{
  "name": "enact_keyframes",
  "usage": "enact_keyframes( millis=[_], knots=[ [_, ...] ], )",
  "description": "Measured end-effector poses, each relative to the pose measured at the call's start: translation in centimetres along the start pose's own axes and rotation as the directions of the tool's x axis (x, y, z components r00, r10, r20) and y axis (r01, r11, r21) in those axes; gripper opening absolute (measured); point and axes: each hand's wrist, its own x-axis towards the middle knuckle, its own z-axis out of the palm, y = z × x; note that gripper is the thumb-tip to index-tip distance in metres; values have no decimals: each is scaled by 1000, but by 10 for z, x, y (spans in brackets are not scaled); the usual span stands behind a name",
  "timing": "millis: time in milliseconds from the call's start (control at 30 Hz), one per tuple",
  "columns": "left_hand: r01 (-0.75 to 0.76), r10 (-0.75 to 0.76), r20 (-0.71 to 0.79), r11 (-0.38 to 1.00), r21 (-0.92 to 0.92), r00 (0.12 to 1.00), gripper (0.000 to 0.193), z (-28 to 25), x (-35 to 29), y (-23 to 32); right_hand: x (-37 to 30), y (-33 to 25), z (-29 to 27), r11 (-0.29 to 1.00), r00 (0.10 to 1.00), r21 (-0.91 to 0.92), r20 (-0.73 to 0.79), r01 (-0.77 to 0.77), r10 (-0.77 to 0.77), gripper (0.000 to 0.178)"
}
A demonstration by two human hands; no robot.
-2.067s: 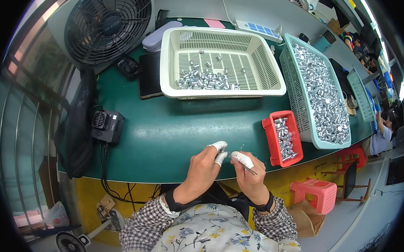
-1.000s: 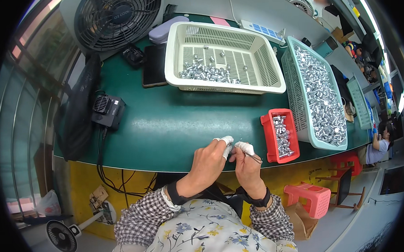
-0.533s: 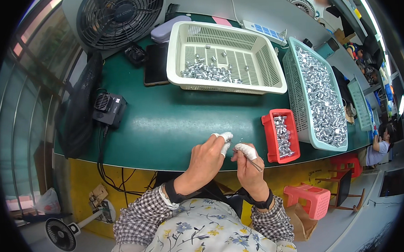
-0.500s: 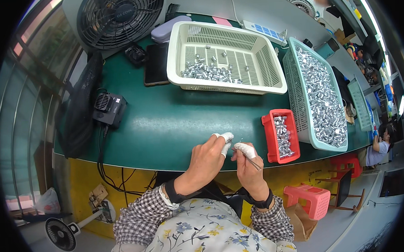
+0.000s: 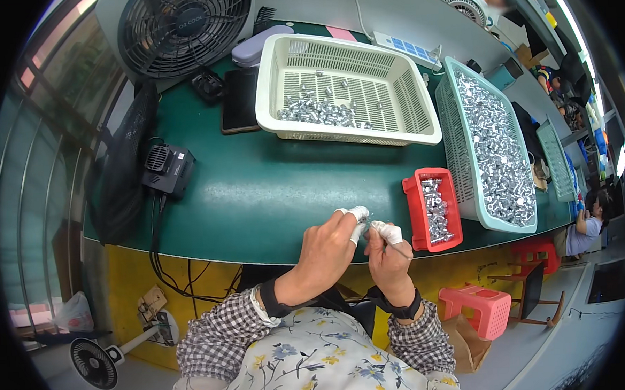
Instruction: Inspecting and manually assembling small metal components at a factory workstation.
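Note:
My left hand (image 5: 326, 244) is closed in a pinch over the table's front edge, with white coverings on its fingertips. A small shiny metal part (image 5: 367, 221) shows at those fingertips, mostly hidden. Touching or nearly touching it, my right hand (image 5: 391, 265) is closed around a thin metal tool (image 5: 403, 252) whose end sticks out past the fingers; white covers a fingertip here too. Just right of this hand stands a red bin (image 5: 416, 215) of small silver metal parts (image 5: 435, 210).
Further back sits a cream basket (image 5: 352, 136) with scattered metal parts. A light-blue basket (image 5: 471, 195) heaped with parts stands right. On the left are a black boxy device (image 5: 168, 170) with cables, a phone-like slab (image 5: 240, 100) and a large fan (image 5: 186, 26). Another person (image 5: 593, 228) sits far right.
Both hands have shifted slightly right, and their fingertips have come together. The tool in my right hand has turned a little. Baskets and bin stay in place.

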Motion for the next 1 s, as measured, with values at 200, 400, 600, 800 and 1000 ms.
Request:
enact_keyframes(
  millis=[200,400,600,800,1000],
  knots=[
    [7,-7,17,1000,-4,1000,20,3,2,1,-2,-5,-10,999,1000,-14,-5,-31,31,11],
    [31,-31,-1,999,-35,1000,20,2,2,4,-1,-7,-13,999,998,-7,-42,35,-35,3],
    [40,-40,0,999,-6,999,19,1,-1,10,0,-13,-15,999,998,8,-14,54,-53,9],
    [12,-12,26,1000,13,1000,20,-2,-2,12,-2,-13,-15,994,1000,106,17,-25,23,9],
    [-15,11,69,998,54,998,19,4,-5,9,-7,-4,-17,997,996,48,68,-61,58,13]
  ],
)
